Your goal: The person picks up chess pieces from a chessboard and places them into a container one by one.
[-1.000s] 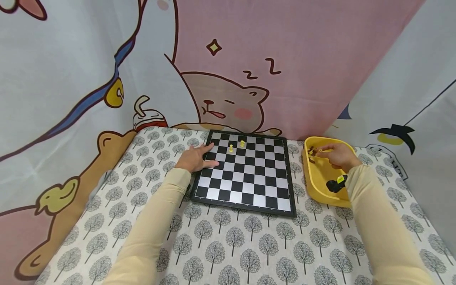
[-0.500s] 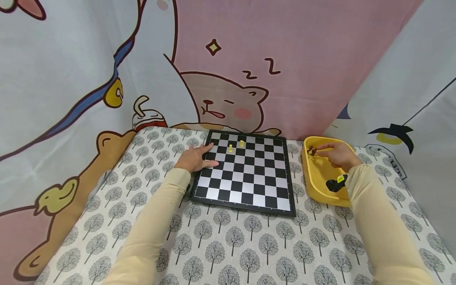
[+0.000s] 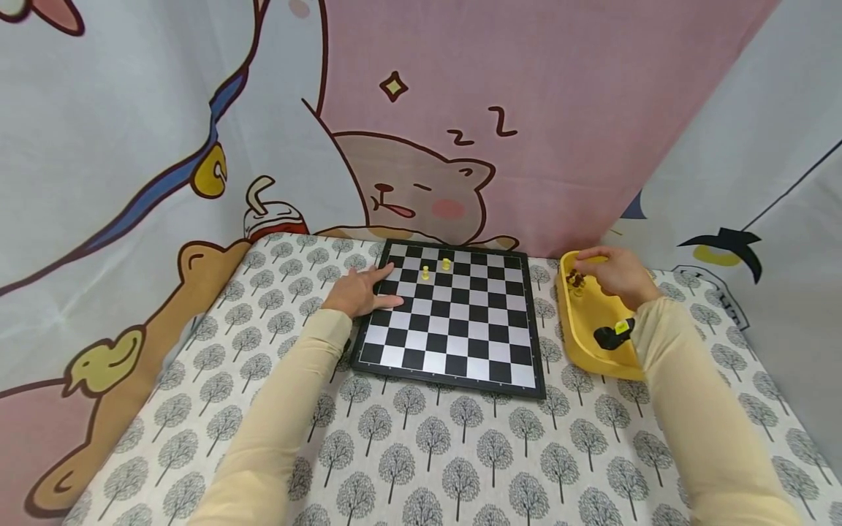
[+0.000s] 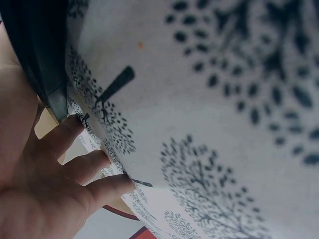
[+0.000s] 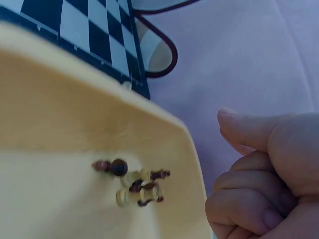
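On a tree-print cloth-covered desk (image 3: pixel 467 453), a dark-framed chessboard (image 3: pixel 454 321) with black and white squares, set slightly askew. Over its left edge, the left hand (image 3: pixel 355 294), fingers released and spread: thumb and forefinger on the squares, the others outside the frame, close to the cloth; contact there hard to tell. On the far left part of the chessboard, two small yellow pieces, one seemingly upright (image 3: pixel 425 273), the other (image 3: pixel 446 264) just beyond and to the right, too small to make out in form.

To the right of the chessboard, near but apart, a deep yellow tray (image 3: pixel 575 343). Inside, level with the chessboard's far right corner, a loose heap of cream and brown chess pieces (image 5: pixel 149 194), plus a dark brown piece (image 5: pixel 117 167) just beside, lying on its side. Above that heap, the right hand (image 3: pixel 616 276), fingers curled toward the palm, thumb stretched along them; impossible to tell whether clasping anything. Against the right cuff, a black-and-yellow device (image 3: pixel 606 337).

Nearer than the chessboard, cream sleeves, left (image 3: pixel 289 416) and right (image 3: pixel 697 409). Beyond the chessboard, a cartoon-print drape (image 3: pixel 546 109) in pink and white.
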`<state>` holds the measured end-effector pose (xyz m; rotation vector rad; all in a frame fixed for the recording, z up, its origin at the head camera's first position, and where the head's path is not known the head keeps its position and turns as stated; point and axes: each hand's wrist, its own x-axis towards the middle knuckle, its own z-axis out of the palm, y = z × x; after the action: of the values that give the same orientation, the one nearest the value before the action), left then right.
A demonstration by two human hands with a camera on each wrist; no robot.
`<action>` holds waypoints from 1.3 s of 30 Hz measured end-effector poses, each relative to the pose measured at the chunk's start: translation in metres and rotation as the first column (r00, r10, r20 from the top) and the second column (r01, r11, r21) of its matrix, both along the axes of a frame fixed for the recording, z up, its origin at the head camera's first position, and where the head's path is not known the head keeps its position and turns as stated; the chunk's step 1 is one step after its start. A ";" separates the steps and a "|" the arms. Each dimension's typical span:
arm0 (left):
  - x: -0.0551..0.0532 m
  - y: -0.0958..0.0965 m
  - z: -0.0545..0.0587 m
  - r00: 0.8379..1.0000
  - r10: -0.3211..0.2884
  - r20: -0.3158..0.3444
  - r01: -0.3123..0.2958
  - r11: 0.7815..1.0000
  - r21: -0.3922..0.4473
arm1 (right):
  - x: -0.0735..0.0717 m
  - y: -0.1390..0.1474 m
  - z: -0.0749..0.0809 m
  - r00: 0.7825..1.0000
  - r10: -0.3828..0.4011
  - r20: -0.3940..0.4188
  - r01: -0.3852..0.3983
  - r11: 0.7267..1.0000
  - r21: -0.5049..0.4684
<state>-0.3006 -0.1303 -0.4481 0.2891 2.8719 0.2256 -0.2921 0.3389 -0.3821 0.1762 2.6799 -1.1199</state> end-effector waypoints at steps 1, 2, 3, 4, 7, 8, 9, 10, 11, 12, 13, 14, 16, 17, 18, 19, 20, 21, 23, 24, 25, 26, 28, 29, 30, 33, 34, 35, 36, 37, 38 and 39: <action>0.000 0.000 0.000 1.000 0.000 0.001 0.000 1.000 0.000 | -0.001 -0.002 0.001 1.000 -0.003 0.000 0.003 1.000 0.001; 0.000 0.000 0.000 1.000 0.001 0.002 -0.001 1.000 0.001 | -0.001 -0.004 0.002 1.000 -0.002 0.001 0.002 1.000 0.000; -0.001 0.000 0.000 1.000 0.000 0.002 0.000 1.000 0.001 | -0.001 -0.007 0.004 1.000 0.000 0.003 0.000 1.000 -0.004; -0.001 0.000 0.000 1.000 0.000 0.002 0.000 1.000 -0.001 | -0.002 -0.009 0.005 1.000 0.000 0.003 0.000 1.000 -0.011; -0.001 -0.001 -0.001 1.000 0.000 0.000 0.000 1.000 0.002 | -0.001 -0.017 0.008 1.000 0.003 -0.019 -0.003 1.000 -0.014; -0.001 -0.001 -0.001 1.000 0.000 0.000 0.000 1.000 0.003 | -0.001 -0.020 0.009 1.000 0.006 -0.027 -0.006 1.000 -0.016; -0.001 -0.001 -0.001 1.000 -0.001 -0.001 0.001 1.000 0.003 | -0.001 -0.023 0.010 0.999 0.010 -0.041 -0.010 1.000 -0.013; -0.001 -0.001 -0.002 1.000 -0.002 -0.002 0.002 1.000 0.004 | -0.001 -0.026 0.011 0.998 0.012 -0.056 -0.012 1.000 -0.013; -0.001 -0.001 -0.002 1.000 -0.002 -0.002 0.002 1.000 0.005 | -0.001 -0.030 0.011 0.998 0.015 -0.069 -0.015 1.000 -0.012; -0.001 -0.001 -0.002 1.000 -0.002 -0.002 0.002 1.000 0.005 | -0.001 -0.033 0.012 0.997 0.020 -0.079 -0.021 1.000 -0.014; -0.001 -0.001 -0.002 1.000 -0.002 -0.003 0.002 1.000 0.003 | -0.001 -0.036 0.013 0.996 0.025 -0.088 -0.027 0.999 -0.021; -0.001 -0.001 -0.002 1.000 -0.001 -0.002 0.001 1.000 0.001 | 0.000 -0.040 0.014 0.995 0.028 -0.095 -0.031 0.999 -0.024; -0.001 -0.001 -0.002 1.000 -0.002 -0.001 0.002 1.000 -0.001 | 0.000 -0.047 0.016 0.994 0.037 -0.104 -0.040 0.999 -0.030; -0.002 -0.001 -0.002 1.000 -0.002 -0.001 0.002 1.000 0.000 | 0.000 -0.050 0.017 0.993 0.042 -0.108 -0.046 0.998 -0.031; -0.002 -0.001 -0.003 1.000 -0.002 -0.003 0.002 1.000 0.000 | 0.000 -0.053 0.017 0.993 0.047 -0.111 -0.050 0.998 -0.027; -0.002 -0.001 -0.003 1.000 -0.002 -0.004 0.002 1.000 0.002 | 0.000 -0.056 0.018 0.992 0.052 -0.116 -0.055 0.998 -0.025; -0.002 -0.001 -0.003 1.000 -0.002 -0.005 0.002 1.000 0.004 | 0.000 -0.059 0.018 0.991 0.055 -0.123 -0.058 0.998 -0.018; -0.002 -0.001 -0.003 1.000 -0.003 -0.009 0.003 1.000 0.005 | -0.001 -0.062 0.019 0.990 0.061 -0.130 -0.063 0.998 -0.016; -0.002 -0.001 -0.004 1.000 -0.004 -0.015 0.004 1.000 0.006 | 0.000 -0.067 0.020 0.987 0.073 -0.143 -0.076 0.997 -0.016; -0.002 -0.002 -0.003 1.000 -0.003 -0.017 0.003 1.000 0.005 | 0.000 -0.071 0.021 0.986 0.077 -0.145 -0.081 0.997 -0.021; -0.002 -0.002 -0.003 1.000 -0.002 -0.019 0.002 1.000 0.005 | 0.000 -0.074 0.021 0.985 0.083 -0.150 -0.089 0.996 -0.031; -0.002 -0.002 -0.003 1.000 -0.002 -0.020 0.002 1.000 0.004 | 0.000 -0.077 0.021 0.984 0.089 -0.155 -0.095 0.995 -0.030; -0.001 -0.002 -0.002 1.000 -0.001 -0.022 0.001 1.000 0.007 | 0.002 -0.085 0.022 0.981 0.106 -0.160 -0.114 0.992 -0.046; -0.001 -0.002 -0.002 1.000 -0.001 -0.022 0.001 1.000 0.007 | 0.001 -0.088 0.021 0.981 0.112 -0.158 -0.122 0.991 -0.057; -0.001 -0.002 -0.001 1.000 -0.001 -0.021 0.001 1.000 0.008 | 0.001 -0.092 0.021 0.981 0.113 -0.159 -0.125 0.990 -0.063; -0.001 -0.002 -0.001 1.000 -0.002 -0.021 0.002 1.000 0.011 | 0.000 -0.101 0.018 0.979 0.121 -0.161 -0.134 0.988 -0.071; -0.001 -0.002 -0.001 1.000 -0.003 -0.021 0.003 1.000 0.009 | -0.001 -0.104 0.017 0.980 0.115 -0.161 -0.128 0.989 -0.074; -0.001 -0.002 -0.001 1.000 -0.005 -0.020 0.005 1.000 0.008 | -0.002 -0.106 0.016 0.979 0.115 -0.168 -0.128 0.989 -0.071; -0.001 -0.001 -0.001 1.000 -0.004 -0.019 0.004 1.000 0.009 | -0.002 -0.109 0.014 0.978 0.113 -0.176 -0.126 0.990 -0.064; -0.001 -0.001 -0.001 1.000 -0.003 -0.018 0.003 1.000 0.010 | -0.003 -0.111 0.013 0.977 0.113 -0.182 -0.125 0.991 -0.057; -0.001 -0.001 -0.001 1.000 -0.002 -0.016 0.003 1.000 0.011 | -0.004 -0.113 0.011 0.975 0.111 -0.190 -0.124 0.991 -0.058; -0.001 -0.001 -0.001 1.000 -0.002 -0.013 0.002 1.000 0.011 | -0.005 -0.115 0.010 0.974 0.113 -0.198 -0.127 0.990 -0.063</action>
<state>-0.3013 -0.1317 -0.4496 0.2964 2.8841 0.2407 -0.2968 0.2235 -0.3726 -0.1134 2.7655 -1.2567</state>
